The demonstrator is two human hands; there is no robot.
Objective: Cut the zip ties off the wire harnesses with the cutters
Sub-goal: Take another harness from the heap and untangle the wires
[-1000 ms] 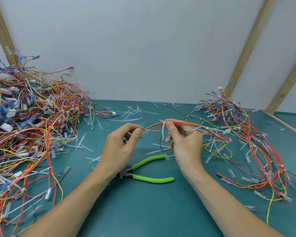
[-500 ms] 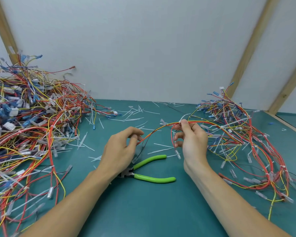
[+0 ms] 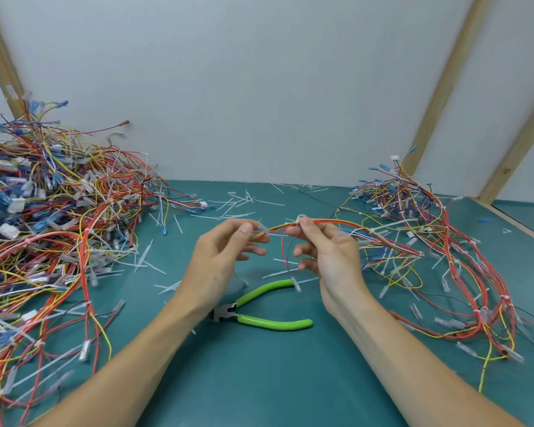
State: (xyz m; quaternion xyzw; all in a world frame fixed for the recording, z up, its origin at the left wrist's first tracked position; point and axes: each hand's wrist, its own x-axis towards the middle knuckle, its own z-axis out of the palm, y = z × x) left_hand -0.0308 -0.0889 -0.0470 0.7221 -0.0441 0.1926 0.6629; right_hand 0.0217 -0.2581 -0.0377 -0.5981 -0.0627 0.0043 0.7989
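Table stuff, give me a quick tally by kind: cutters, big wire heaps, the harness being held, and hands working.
Green-handled cutters: 1
Wire harness heaps: 2 (left heap, right heap)
Held harness: 1
Hands: 2 (left hand, right hand)
Total: 6
Loose cut zip ties are too many and too small to count.

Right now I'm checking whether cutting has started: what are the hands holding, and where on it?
Both pinch one wire harness: left hand near its end, right hand at a zip tie. The cutters lie unheld.
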